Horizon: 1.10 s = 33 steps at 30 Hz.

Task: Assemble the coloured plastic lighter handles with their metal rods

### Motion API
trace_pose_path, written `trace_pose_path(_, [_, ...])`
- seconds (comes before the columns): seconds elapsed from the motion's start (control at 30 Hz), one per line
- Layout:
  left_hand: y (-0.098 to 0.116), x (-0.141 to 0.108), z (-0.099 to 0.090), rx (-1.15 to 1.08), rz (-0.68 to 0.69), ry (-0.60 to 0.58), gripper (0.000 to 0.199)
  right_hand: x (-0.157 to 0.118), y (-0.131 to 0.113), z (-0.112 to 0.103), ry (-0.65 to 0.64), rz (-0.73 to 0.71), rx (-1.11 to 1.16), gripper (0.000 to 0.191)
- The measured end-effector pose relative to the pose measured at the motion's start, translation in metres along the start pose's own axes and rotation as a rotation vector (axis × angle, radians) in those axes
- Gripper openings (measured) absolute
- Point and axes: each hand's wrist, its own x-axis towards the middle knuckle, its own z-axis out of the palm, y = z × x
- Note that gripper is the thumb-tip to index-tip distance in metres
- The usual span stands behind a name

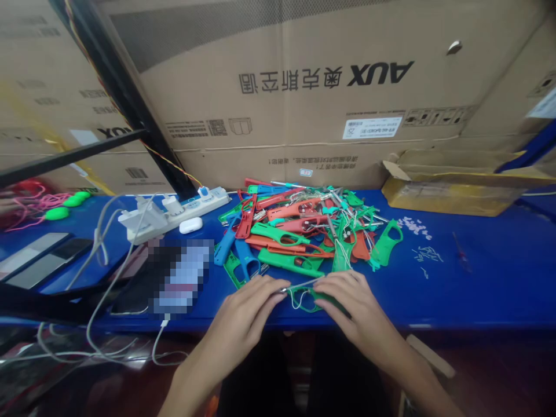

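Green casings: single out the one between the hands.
The green casing in the right hand, white wire looping beside it; the others lie farther back.

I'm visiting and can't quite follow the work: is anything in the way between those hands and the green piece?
Nothing visible is. The right hand holds the green piece; the left hand pinches a thin rod beside it. A white wire loops there without blocking either hand. The colourful pile lies beyond.

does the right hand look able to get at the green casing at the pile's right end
Likely yes: nothing seems to stand between the right hand and the green casing, though that hand is busy with another green piece.
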Motion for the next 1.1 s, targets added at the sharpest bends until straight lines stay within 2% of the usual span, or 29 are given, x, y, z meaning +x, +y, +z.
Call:
trace_pose_path(0.2, [0.004, 0.003, 0.006, -0.094, -0.090, 0.048, 0.027, 0.004, -0.001, -0.002, -0.004, 0.000, 0.019, 0.030])
trace_pose_path(0.37, [0.014, 0.007, 0.013, -0.157, -0.120, 0.075, 0.025, 0.009, -0.004, -0.001, 0.145, -0.070, 0.049, 0.016])
trace_pose_path(0.5, [0.018, 0.007, 0.018, -0.106, -0.107, 0.083, 0.022, 0.008, -0.003, -0.002, 0.219, -0.096, 0.071, 0.015])
trace_pose_path(0.63, [0.018, 0.009, 0.025, -0.034, -0.095, 0.158, 0.026, 0.007, -0.002, -0.002, 0.208, -0.087, 0.060, 0.013])
trace_pose_path(0.77, [0.014, 0.011, 0.031, -0.018, -0.099, 0.229, 0.019, 0.006, -0.003, -0.002, 0.179, -0.076, 0.048, 0.011])
trace_pose_path(0.97, [0.009, 0.013, 0.034, 0.012, -0.068, 0.245, 0.008, 0.005, -0.002, -0.002, 0.143, -0.082, 0.082, 0.011])
trace_pose_path(1.1, [0.009, 0.013, 0.033, -0.004, -0.031, 0.229, 0.017, 0.005, -0.002, 0.000, 0.154, -0.063, 0.089, 0.014])
